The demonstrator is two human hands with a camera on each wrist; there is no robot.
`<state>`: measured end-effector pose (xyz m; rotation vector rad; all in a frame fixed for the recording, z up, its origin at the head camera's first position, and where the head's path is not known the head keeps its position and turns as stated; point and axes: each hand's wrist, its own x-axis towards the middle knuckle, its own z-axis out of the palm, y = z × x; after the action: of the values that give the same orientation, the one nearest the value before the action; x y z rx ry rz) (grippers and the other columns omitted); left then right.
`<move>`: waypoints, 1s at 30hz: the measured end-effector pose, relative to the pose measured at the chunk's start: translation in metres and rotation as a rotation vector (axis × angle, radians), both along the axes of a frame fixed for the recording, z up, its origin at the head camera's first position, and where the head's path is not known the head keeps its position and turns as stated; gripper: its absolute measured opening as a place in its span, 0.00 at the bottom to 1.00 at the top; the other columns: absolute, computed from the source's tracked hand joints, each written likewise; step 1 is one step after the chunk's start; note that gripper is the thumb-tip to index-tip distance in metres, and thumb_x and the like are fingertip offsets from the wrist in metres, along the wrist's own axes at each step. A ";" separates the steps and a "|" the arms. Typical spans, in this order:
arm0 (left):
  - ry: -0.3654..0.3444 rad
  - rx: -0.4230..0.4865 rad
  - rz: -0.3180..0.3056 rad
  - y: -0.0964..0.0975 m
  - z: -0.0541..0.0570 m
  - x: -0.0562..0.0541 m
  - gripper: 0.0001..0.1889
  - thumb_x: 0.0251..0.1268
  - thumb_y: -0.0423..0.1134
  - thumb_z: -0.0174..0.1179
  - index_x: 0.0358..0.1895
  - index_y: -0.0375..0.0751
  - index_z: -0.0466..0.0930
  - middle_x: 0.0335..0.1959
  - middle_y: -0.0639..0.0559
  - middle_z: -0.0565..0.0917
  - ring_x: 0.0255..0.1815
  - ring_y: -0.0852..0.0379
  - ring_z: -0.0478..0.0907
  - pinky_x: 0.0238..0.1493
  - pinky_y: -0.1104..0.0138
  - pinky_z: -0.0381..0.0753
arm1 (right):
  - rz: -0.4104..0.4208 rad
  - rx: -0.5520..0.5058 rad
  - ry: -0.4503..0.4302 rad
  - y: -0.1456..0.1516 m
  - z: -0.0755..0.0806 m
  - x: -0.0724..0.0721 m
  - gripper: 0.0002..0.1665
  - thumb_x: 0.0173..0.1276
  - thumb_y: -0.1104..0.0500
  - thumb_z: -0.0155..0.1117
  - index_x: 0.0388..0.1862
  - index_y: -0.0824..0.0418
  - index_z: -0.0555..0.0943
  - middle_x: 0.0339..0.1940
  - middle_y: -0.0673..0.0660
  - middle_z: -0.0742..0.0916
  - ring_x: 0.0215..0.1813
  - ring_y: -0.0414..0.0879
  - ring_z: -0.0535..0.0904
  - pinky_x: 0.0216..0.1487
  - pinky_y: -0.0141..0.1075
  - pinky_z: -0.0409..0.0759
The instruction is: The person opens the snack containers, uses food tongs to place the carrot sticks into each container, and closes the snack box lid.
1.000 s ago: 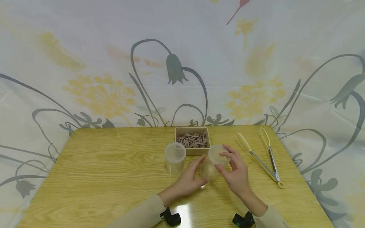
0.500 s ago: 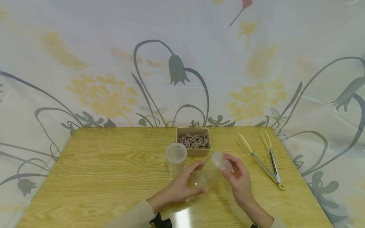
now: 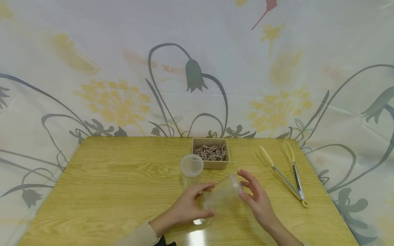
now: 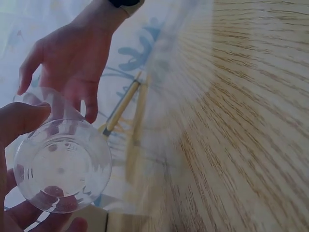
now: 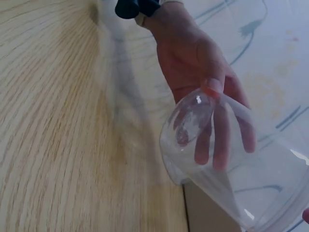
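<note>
A clear plastic jar [image 3: 220, 196] is held tilted over the table, its lid end pointing up and to the right. My left hand [image 3: 184, 206] grips it around the base end, thumb on the near side; the round base [image 4: 60, 169] faces the left wrist view. At the other end, my right hand [image 3: 258, 201] has its thumb and fingers spread around the edge of the lid [image 3: 235, 182]. The inside of the jar shows nothing in it. A second lidded clear jar [image 3: 192, 167] stands upright just beyond my left hand.
A beige rectangular box [image 3: 212, 164] with many brownish-grey curled pieces [image 3: 210, 152] stands behind the upright jar. Tongs [image 3: 284, 179] lie spread on the right of the wooden table [image 3: 129, 177]. A flower-printed cloth [image 3: 123, 68] hangs behind.
The jar has gone from nearly upright to tilted, its base swinging left and towards me. My left hand moved left and down with it; my right hand stayed at the lid end.
</note>
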<state>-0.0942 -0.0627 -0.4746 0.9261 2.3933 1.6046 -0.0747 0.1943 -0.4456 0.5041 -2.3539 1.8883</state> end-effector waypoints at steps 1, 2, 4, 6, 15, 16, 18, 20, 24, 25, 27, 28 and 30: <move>0.016 -0.008 0.001 -0.001 0.000 0.000 0.40 0.49 0.42 0.78 0.69 0.46 0.72 0.64 0.52 0.78 0.59 0.54 0.76 0.59 0.61 0.75 | 0.016 0.023 0.010 0.001 0.001 0.000 0.34 0.73 0.71 0.53 0.76 0.61 0.62 0.71 0.54 0.71 0.60 0.45 0.73 0.48 0.38 0.81; 0.041 -0.023 0.004 -0.002 0.000 0.001 0.40 0.49 0.42 0.78 0.69 0.46 0.73 0.64 0.53 0.77 0.60 0.54 0.76 0.59 0.61 0.76 | 0.030 0.046 0.023 0.001 0.002 -0.001 0.34 0.73 0.71 0.53 0.77 0.61 0.61 0.71 0.56 0.71 0.59 0.46 0.74 0.47 0.39 0.82; 0.104 -0.055 0.011 -0.004 -0.001 0.001 0.40 0.48 0.42 0.78 0.69 0.46 0.73 0.65 0.54 0.76 0.62 0.54 0.75 0.61 0.59 0.75 | 0.044 0.103 0.048 0.002 0.004 -0.003 0.34 0.73 0.70 0.54 0.77 0.60 0.62 0.70 0.61 0.72 0.58 0.49 0.75 0.45 0.40 0.82; 0.180 -0.081 0.016 -0.005 -0.002 0.002 0.41 0.47 0.42 0.78 0.70 0.47 0.72 0.67 0.53 0.76 0.64 0.53 0.74 0.63 0.56 0.73 | 0.053 0.154 0.056 0.002 0.005 -0.004 0.33 0.74 0.68 0.55 0.77 0.60 0.63 0.69 0.64 0.74 0.58 0.54 0.76 0.46 0.39 0.82; 0.539 -0.260 0.060 0.002 0.001 0.004 0.44 0.50 0.48 0.77 0.72 0.45 0.66 0.69 0.46 0.72 0.67 0.50 0.70 0.65 0.57 0.71 | 0.031 0.199 -0.046 0.006 0.014 -0.007 0.25 0.74 0.62 0.61 0.69 0.59 0.74 0.65 0.65 0.78 0.58 0.54 0.76 0.42 0.37 0.83; 0.571 -0.283 0.069 0.003 0.002 0.005 0.45 0.49 0.50 0.77 0.72 0.45 0.66 0.69 0.46 0.71 0.67 0.50 0.70 0.65 0.57 0.71 | 0.027 0.198 -0.046 0.006 0.015 -0.007 0.25 0.73 0.62 0.62 0.68 0.59 0.75 0.64 0.64 0.78 0.58 0.50 0.76 0.41 0.37 0.83; 0.642 -0.318 0.090 0.007 0.005 0.005 0.47 0.47 0.53 0.78 0.72 0.45 0.66 0.71 0.46 0.70 0.67 0.49 0.70 0.65 0.57 0.72 | 0.037 0.182 -0.038 0.005 0.017 -0.007 0.25 0.73 0.63 0.62 0.68 0.60 0.75 0.63 0.64 0.78 0.55 0.46 0.76 0.41 0.37 0.84; 0.698 -0.340 0.099 0.010 0.008 0.005 0.49 0.44 0.54 0.79 0.73 0.46 0.66 0.71 0.47 0.69 0.67 0.48 0.71 0.65 0.56 0.72 | 0.066 0.158 -0.027 0.004 0.018 -0.007 0.25 0.72 0.64 0.63 0.67 0.61 0.75 0.61 0.65 0.78 0.54 0.44 0.76 0.42 0.38 0.84; 0.751 -0.350 0.091 0.016 0.010 0.006 0.52 0.43 0.52 0.81 0.75 0.47 0.64 0.70 0.45 0.70 0.63 0.48 0.74 0.61 0.56 0.75 | 0.128 0.129 0.000 0.001 0.017 -0.007 0.26 0.71 0.65 0.64 0.67 0.63 0.76 0.61 0.64 0.78 0.55 0.44 0.76 0.43 0.39 0.85; 0.750 -0.348 0.087 0.016 0.010 0.006 0.53 0.43 0.51 0.81 0.75 0.47 0.63 0.70 0.45 0.71 0.62 0.49 0.75 0.60 0.57 0.76 | 0.144 0.129 0.008 0.001 0.017 -0.008 0.26 0.70 0.66 0.64 0.67 0.63 0.76 0.62 0.64 0.78 0.56 0.44 0.76 0.43 0.39 0.85; 0.723 -0.323 0.081 0.018 0.009 0.007 0.53 0.42 0.49 0.81 0.75 0.48 0.63 0.68 0.45 0.73 0.60 0.50 0.77 0.59 0.59 0.77 | 0.170 0.163 0.034 0.002 0.017 -0.008 0.26 0.69 0.66 0.66 0.66 0.63 0.76 0.62 0.63 0.78 0.58 0.44 0.76 0.43 0.39 0.85; 0.718 -0.304 0.079 0.019 0.008 0.006 0.53 0.42 0.49 0.81 0.75 0.47 0.63 0.67 0.46 0.74 0.60 0.51 0.77 0.59 0.59 0.77 | 0.189 0.179 0.059 0.002 0.017 -0.008 0.26 0.69 0.66 0.66 0.66 0.63 0.76 0.62 0.63 0.78 0.58 0.45 0.76 0.42 0.39 0.85; 0.703 -0.269 0.073 0.019 0.006 0.006 0.53 0.40 0.48 0.81 0.75 0.46 0.63 0.65 0.47 0.75 0.60 0.52 0.77 0.59 0.60 0.77 | 0.225 0.231 0.113 0.004 0.019 -0.008 0.28 0.67 0.67 0.68 0.66 0.63 0.77 0.62 0.62 0.78 0.60 0.47 0.76 0.43 0.43 0.85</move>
<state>-0.0883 -0.0435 -0.4685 1.5505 3.0076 1.0300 -0.0830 0.1980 -0.4266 0.9060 -2.5439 1.6214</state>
